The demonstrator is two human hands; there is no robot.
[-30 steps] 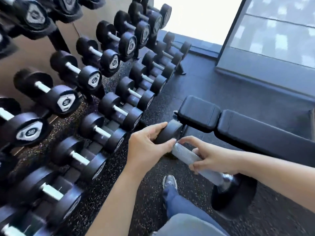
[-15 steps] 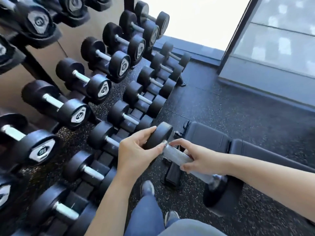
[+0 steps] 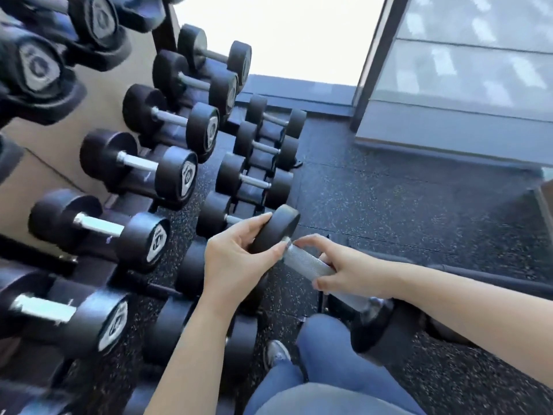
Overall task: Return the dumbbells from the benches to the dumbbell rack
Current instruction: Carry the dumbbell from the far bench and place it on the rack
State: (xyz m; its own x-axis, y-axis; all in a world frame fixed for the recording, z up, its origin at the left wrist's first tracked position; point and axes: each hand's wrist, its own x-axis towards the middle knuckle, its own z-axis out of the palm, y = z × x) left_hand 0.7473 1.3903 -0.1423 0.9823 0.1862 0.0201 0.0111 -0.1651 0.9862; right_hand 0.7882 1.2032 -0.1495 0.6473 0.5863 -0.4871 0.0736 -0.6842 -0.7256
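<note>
I carry a black dumbbell (image 3: 305, 263) with a knurled silver handle, held aslant in the middle of the view. My left hand (image 3: 236, 259) grips its far black head. My right hand (image 3: 356, 274) is curled round the handle. The near head hangs low at the right, beside my knee. The dumbbell rack (image 3: 140, 283) fills the left side, its tiers loaded with several black dumbbells. The carried dumbbell hovers just in front of the lowest tier.
Black speckled rubber floor (image 3: 404, 199) spreads to the right. A dark bench (image 3: 478, 277) edge shows under my right forearm. A glass wall with a dark frame (image 3: 368, 85) stands at the back right. My blue-trousered legs and a shoe (image 3: 276, 353) are below.
I have stepped closer to the rack with the dumbbell held the same way. The bench has slid mostly out of view beneath my right arm.
</note>
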